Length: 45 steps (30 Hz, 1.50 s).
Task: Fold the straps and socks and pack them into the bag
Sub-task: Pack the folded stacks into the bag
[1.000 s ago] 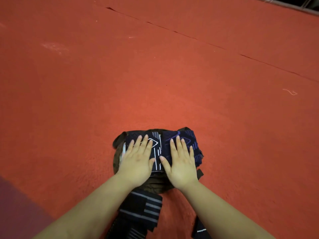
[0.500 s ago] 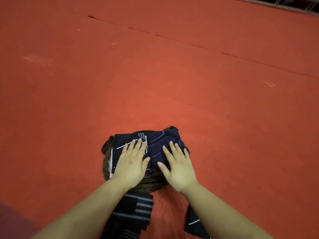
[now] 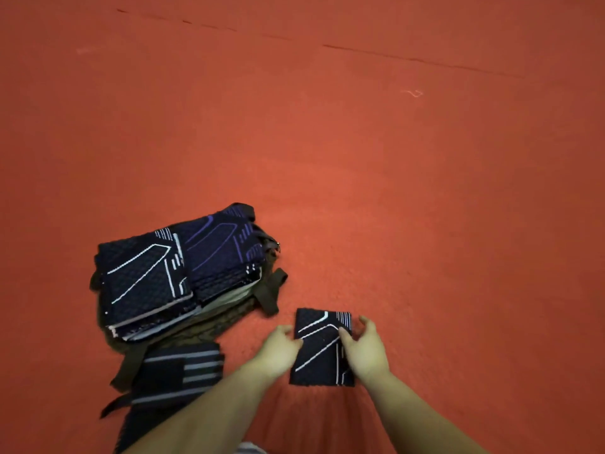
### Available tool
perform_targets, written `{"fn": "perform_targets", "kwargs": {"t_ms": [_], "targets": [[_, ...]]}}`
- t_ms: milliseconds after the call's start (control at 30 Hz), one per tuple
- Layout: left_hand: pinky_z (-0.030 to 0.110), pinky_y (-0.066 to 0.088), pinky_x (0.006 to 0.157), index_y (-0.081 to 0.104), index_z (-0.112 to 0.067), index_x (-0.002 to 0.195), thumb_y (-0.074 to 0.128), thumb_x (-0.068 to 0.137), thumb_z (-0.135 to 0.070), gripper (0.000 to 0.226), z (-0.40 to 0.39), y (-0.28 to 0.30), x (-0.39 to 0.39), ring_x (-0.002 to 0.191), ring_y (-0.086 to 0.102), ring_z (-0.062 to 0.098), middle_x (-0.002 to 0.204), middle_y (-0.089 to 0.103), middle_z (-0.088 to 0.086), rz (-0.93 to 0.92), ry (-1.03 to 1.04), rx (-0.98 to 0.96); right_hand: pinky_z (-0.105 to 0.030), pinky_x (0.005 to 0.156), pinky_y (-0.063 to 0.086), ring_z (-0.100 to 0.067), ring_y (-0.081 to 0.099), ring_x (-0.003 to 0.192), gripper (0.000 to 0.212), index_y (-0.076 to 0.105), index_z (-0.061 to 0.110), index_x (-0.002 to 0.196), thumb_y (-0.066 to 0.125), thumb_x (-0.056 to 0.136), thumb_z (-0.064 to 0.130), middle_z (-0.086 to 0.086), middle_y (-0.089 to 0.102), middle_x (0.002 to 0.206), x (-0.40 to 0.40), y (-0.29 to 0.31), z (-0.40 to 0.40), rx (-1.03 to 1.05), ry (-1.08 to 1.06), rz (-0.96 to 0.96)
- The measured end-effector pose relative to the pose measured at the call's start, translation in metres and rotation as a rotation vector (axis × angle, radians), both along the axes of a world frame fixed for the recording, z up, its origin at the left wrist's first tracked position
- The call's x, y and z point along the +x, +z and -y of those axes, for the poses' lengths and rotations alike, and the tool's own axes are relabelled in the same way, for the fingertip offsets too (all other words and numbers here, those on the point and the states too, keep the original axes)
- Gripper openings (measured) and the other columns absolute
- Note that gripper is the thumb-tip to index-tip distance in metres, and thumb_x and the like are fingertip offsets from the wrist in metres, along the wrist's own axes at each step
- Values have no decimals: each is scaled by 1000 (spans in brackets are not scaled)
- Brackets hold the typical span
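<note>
Two bare hands reach down to one folded dark navy sock with white line pattern [image 3: 322, 347], which lies flat on the red carpet floor [image 3: 360, 158], apart from the other pieces. The left hand [image 3: 278, 347] touches the left edge of this sock with its fingers curled loosely; if it really pinches the cloth, I cannot tell. The right hand [image 3: 365, 347] is at the right edge, its thumb lying on top of the sock and the other fingers curved around the side, so it seems to grip the edge.

To the left and farther away sit two stacks of folded socks on top of a dark olive fabric bag [image 3: 229, 317]. The left stack with white lines [image 3: 144, 283] and the right stack with purple lines [image 3: 219, 250] touch each other side by side. Webbing handles of the bag [image 3: 271, 290] stick out at the right of the stacks.

Near the left forearm, just beside the bag, lies a folded black strap with grey stripes [image 3: 176, 375], partly hidden by the arm.
</note>
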<state>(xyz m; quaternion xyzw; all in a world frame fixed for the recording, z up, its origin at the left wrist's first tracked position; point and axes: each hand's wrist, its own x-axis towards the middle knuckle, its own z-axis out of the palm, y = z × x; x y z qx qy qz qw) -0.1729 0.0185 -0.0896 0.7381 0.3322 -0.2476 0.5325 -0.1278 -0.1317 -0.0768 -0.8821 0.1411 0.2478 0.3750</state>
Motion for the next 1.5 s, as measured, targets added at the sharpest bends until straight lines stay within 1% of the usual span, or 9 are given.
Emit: {"fn": "perform_targets", "kwargs": {"t_ms": [100, 367, 600, 833, 967, 1067, 1167, 1300, 1500], "targets": [[37, 45, 99, 48, 2, 125, 61, 88, -3, 40, 8, -26, 3, 110, 60, 30, 118, 62, 19, -52, 131, -10, -26, 94, 40, -25, 58, 113, 54, 45, 5, 131, 70, 85, 19, -11, 61, 123, -4, -16, 3, 41, -77, -56], [19, 53, 65, 63, -12, 87, 59, 91, -6, 9, 9, 12, 6, 76, 65, 17, 101, 70, 14, 32, 288, -291, -22, 77, 41, -15, 60, 91, 20, 63, 8, 107, 56, 95, 22, -3, 66, 97, 4, 13, -6, 180, 76, 34], [41, 50, 94, 60, 0, 110, 56, 90, -7, 21, -35, 104, -1, 100, 66, 29, 105, 71, 17, 337, 544, -625, -25, 86, 44, -16, 61, 100, 23, 59, 10, 112, 49, 98, 26, 0, 65, 103, 39, 92, -45, 344, 282, 158], [23, 50, 71, 57, -7, 113, 58, 92, -8, 20, -117, 142, 9, 78, 66, 12, 90, 69, 2, 470, 613, -98, -20, 85, 45, -11, 61, 89, 52, 43, 23, 129, 67, 84, 10, 9, 60, 94, 63, 125, -145, 390, 380, 246], [30, 46, 76, 40, -20, 140, 59, 91, -13, 53, -145, 131, 15, 77, 58, 12, 95, 57, -8, 385, 416, 263, -24, 104, 36, -20, 53, 118, 70, 36, 19, 142, 65, 80, 3, -5, 53, 128, 69, 115, -177, 295, 476, 352], [34, 40, 100, 21, -24, 151, 56, 93, -25, 67, -148, 121, 11, 113, 53, 22, 131, 49, 3, 355, 191, 506, -11, 107, 17, -17, 35, 136, 70, 30, 16, 147, 60, 86, 4, -6, 37, 147, 66, 102, -186, 229, 649, 399], [33, 20, 112, 12, -22, 152, 41, 97, -47, 68, -148, 107, 6, 134, 29, 22, 147, 30, 6, 219, -103, 895, -25, 116, 6, -15, 12, 146, 63, 22, 20, 150, 51, 95, 25, -4, 11, 160, 60, 86, -187, 34, 878, 467], [42, -7, 117, 2, -21, 153, -8, 80, -67, 87, -157, 87, -1, 147, -13, 24, 160, -15, 3, 102, -351, 972, -36, 115, -9, -16, -8, 147, 69, 5, 20, 153, 6, 92, 54, 0, -11, 160, 55, 70, -182, -333, 1085, 505], [43, -14, 115, 4, -20, 153, -8, 80, -67, 88, -167, 84, -1, 146, -16, 21, 160, -9, 0, 118, -422, 945, -40, 116, -11, -17, -11, 147, 63, -1, 22, 152, 23, 100, 49, -1, -14, 159, 56, 76, -178, -386, 1125, 471]]}}
